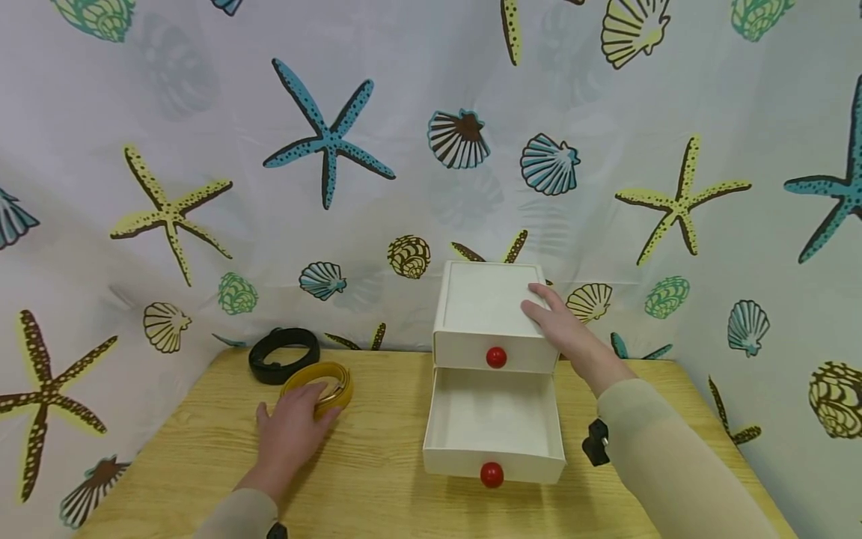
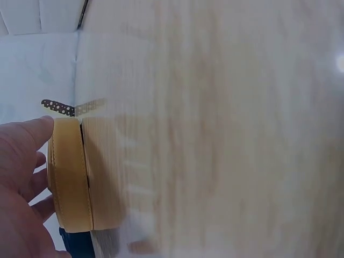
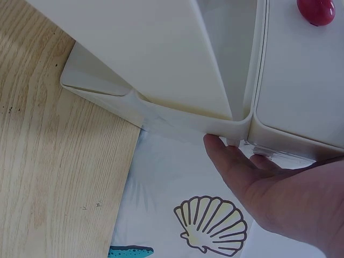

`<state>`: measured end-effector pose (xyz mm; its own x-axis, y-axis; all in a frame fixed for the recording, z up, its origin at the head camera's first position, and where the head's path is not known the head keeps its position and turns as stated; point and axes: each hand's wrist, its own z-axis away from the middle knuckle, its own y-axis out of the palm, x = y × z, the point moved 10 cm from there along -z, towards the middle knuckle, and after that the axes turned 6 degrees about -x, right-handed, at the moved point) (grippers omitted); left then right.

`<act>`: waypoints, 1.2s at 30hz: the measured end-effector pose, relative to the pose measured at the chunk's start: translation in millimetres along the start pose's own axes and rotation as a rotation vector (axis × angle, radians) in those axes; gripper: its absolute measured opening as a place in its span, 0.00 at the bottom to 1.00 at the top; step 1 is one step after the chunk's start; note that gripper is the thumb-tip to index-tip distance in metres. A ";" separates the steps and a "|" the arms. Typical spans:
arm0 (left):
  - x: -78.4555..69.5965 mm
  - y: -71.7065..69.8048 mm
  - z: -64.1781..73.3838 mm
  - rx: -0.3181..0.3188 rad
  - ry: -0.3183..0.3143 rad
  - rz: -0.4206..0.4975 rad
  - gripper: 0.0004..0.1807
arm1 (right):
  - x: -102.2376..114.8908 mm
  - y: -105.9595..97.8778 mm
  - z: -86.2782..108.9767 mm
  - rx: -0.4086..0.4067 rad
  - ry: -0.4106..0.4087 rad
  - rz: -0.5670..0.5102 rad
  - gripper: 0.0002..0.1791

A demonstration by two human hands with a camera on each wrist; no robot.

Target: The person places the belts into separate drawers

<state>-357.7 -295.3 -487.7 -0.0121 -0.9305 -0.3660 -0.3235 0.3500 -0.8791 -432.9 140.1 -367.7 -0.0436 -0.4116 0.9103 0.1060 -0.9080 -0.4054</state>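
Note:
A coiled yellow belt [image 1: 342, 384] lies at the left of the wooden table, its stitched edge showing in the left wrist view. My left hand [image 1: 291, 430] is at its near side, thumb against the coil's edge and fingertips partly hidden behind the band. A coiled black belt [image 1: 261, 361] lies just behind it. On the right stands a white two-drawer box [image 1: 488, 296]. Its upper drawer [image 1: 465, 350] is closed, while the lower drawer [image 1: 494, 412] is pulled out, showing a white interior. My right hand [image 1: 559, 318] rests on the box's top right edge, fingers extended.
Each drawer front carries a round red knob [image 1: 492, 474]. A white curtain [image 1: 404, 202] printed with starfish and shells hangs behind and beside the table. Bare wood tabletop [image 1: 377, 442] lies between the left hand and the box.

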 end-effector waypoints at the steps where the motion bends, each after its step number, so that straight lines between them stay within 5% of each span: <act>1: 0.6 0.2 -0.6 0.002 -0.001 0.001 0.33 | 0.0 0.0 0.0 0.000 0.000 0.000 0.39; 16: 5.2 3.3 -4.5 0.009 0.015 0.023 0.26 | 1.3 0.7 1.5 0.003 -0.005 0.007 0.39; 36: -1.9 -1.2 -4.9 -0.078 0.083 0.026 0.21 | 0.8 0.6 -0.3 0.000 -0.006 0.006 0.39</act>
<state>-361.9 -294.5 -484.4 -0.0988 -0.9280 -0.3593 -0.3943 0.3680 -0.8421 -433.2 139.2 -367.2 -0.0368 -0.4166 0.9083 0.1058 -0.9055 -0.4110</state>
